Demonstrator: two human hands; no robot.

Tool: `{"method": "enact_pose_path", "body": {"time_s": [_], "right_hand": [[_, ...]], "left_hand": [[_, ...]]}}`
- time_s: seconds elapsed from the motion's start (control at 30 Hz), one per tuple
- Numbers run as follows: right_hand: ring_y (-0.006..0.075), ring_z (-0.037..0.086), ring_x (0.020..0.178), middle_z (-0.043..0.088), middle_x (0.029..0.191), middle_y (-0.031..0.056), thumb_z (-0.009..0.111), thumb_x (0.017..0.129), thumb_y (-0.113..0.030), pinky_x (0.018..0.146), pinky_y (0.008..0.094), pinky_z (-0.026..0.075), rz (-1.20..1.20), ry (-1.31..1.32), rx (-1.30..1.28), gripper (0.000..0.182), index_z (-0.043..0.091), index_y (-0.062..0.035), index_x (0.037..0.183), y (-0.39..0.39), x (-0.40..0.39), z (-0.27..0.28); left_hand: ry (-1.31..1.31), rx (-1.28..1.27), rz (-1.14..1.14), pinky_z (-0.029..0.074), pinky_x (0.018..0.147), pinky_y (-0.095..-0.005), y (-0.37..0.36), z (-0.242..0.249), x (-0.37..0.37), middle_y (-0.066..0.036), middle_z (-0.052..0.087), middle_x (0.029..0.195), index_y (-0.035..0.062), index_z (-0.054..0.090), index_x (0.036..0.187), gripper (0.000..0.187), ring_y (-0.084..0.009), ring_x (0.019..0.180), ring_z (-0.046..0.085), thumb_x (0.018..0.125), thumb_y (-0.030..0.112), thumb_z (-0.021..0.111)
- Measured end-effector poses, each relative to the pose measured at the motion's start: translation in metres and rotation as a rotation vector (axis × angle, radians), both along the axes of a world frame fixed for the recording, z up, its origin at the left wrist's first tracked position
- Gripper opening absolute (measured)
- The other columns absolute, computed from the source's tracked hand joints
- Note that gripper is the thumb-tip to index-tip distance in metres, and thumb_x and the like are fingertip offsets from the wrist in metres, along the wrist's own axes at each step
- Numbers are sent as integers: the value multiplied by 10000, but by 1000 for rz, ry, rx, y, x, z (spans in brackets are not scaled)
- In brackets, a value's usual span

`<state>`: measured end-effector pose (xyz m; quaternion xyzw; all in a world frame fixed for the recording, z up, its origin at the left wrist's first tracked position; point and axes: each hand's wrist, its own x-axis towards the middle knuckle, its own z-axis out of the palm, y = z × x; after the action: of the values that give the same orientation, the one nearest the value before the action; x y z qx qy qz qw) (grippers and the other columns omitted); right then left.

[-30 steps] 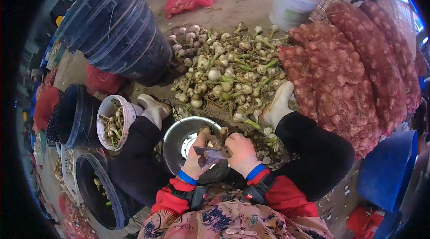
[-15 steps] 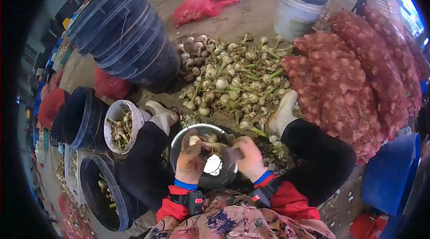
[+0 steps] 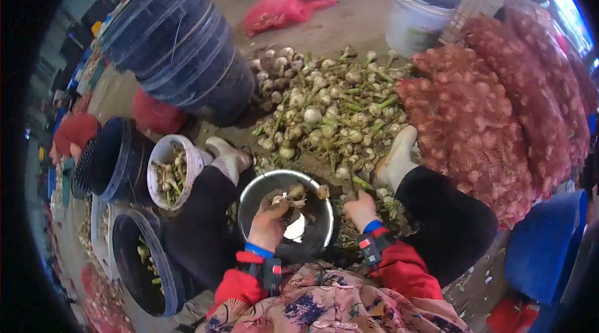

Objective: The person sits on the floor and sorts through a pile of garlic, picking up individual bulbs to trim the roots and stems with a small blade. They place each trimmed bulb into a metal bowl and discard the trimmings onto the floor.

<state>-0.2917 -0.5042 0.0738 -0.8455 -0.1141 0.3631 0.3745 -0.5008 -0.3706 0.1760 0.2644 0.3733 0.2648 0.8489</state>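
A shiny metal bowl (image 3: 324, 227) sits between my legs. My left hand (image 3: 268, 226) is over its left side, fingers curled round a garlic bulb (image 3: 280, 199), part of which is hidden by the fingers. Beside those fingertips, another garlic bulb (image 3: 296, 192) shows against the bowl. A further brownish bulb (image 3: 322, 191) appears at the bowl's right rim. Just outside that rim, my right hand (image 3: 362, 210) is closed, with a thin dark thing rising from its fingers; I cannot tell what it is. Ahead of the bowl lies a heap of garlic (image 3: 331, 105) with stalks.
Stacked dark tubs (image 3: 181, 46) stand at the left, above a white bucket (image 3: 153, 174) of trimmings. A dark bucket (image 3: 165, 264) is by my left leg. Red mesh sacks (image 3: 474, 115) fill the right side, with a blue tub (image 3: 546, 249) below and a lidded white bucket (image 3: 415, 24) behind.
My right hand has moved right, from over the bowl to outside its rim, and apart from my left hand. My left hand stays over the bowl. The view has shifted slightly.
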Motion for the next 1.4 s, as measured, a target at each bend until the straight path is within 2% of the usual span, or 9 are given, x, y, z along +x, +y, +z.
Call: {"method": "enact_pose_path", "body": {"time_s": [0.07,0.13,0.23,0.37,0.6,0.67,0.73,1.13,1.4], "right_hand": [[274,657,866,692,927,144,666,727,-126,790,361,506,9,29,115,308,656,-32,1020,-2,2,4],[272,655,862,689,898,136,649,740,-133,770,367,504,3,62,240,286,648,-33,1008,-2,1,13],[226,633,795,668,838,97,683,703,-133,730,340,498,26,44,117,269,641,-39,952,-2,1,22],[204,628,797,676,860,83,686,701,-120,736,331,497,-15,24,145,275,650,-46,963,-3,-1,16],[373,618,1006,667,1041,200,656,724,-215,895,423,491,77,-8,56,371,671,-38,1050,14,-16,62],[317,616,1057,652,1115,173,664,762,-279,915,384,479,102,-56,68,460,618,-50,1158,21,-21,56],[279,610,1074,650,1130,152,672,778,-302,919,356,476,94,211,219,490,603,-60,1198,22,-19,78],[286,608,958,642,987,146,723,732,-271,845,371,486,109,-37,278,401,649,-61,1066,-8,-51,101],[351,610,911,606,971,142,710,755,-160,764,407,510,456,-525,301,190,661,-59,909,-11,-62,150]], "left_hand": [[268,58,-166,545,785,-334,13,-74,-39,-174,656,988,2,654,939,123,-264,916,667,819,-11,631],[806,1270,-994,538,832,-366,29,-109,-73,-201,669,996,22,677,1019,206,-309,952,669,822,77,657],[1214,930,-1247,520,886,-400,27,-119,-42,-214,665,1069,32,651,1152,415,-348,991,656,783,207,719],[1548,751,-348,462,968,-445,14,-102,12,-197,652,1146,73,635,1156,657,-357,1120,598,658,485,753],[879,1438,-876,463,973,-434,83,-311,-16,-214,630,1195,43,562,1302,812,-358,1101,604,685,524,778],[753,580,-443,475,951,-398,60,-178,22,-161,620,1195,35,525,1310,778,-317,1087,601,666,352,825],[517,481,-189,539,797,-353,77,-239,12,-94,634,1125,38,510,1282,496,-227,966,637,836,146,701],[-75,51,-380,476,952,-459,36,25,31,-73,601,1214,82,482,1319,658,-216,1036,615,738,124,787],[134,628,-476,487,949,-337,12,58,19,-103,606,1198,29,443,1310,702,-180,1110,591,713,92,808]]}}
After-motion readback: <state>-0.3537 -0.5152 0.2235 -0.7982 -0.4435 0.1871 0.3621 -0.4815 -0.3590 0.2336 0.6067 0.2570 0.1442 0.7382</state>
